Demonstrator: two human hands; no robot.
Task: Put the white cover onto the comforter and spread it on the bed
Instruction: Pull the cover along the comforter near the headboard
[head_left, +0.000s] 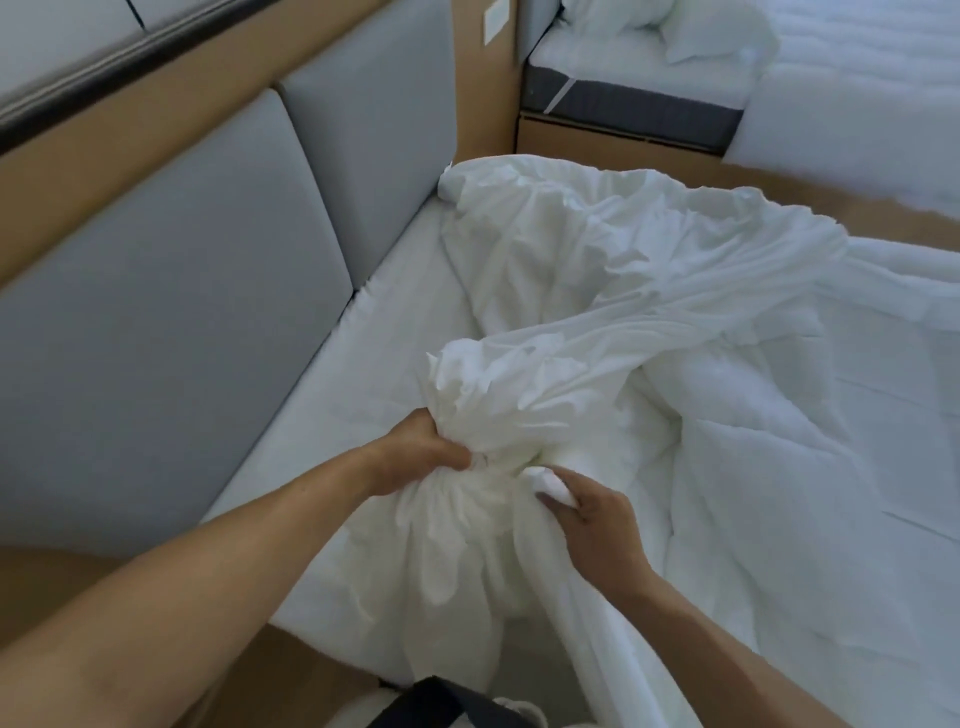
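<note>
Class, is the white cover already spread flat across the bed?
No, the white cover lies crumpled, one end bunched in the left hand and right hand.

The person's left hand (423, 449) grips the white cover (597, 249) in a bunch above the bed's (363, 374) edge. The right hand (597, 519) pinches a fold beside it, and the comforter (805, 493) sprawls across the bed.
</note>
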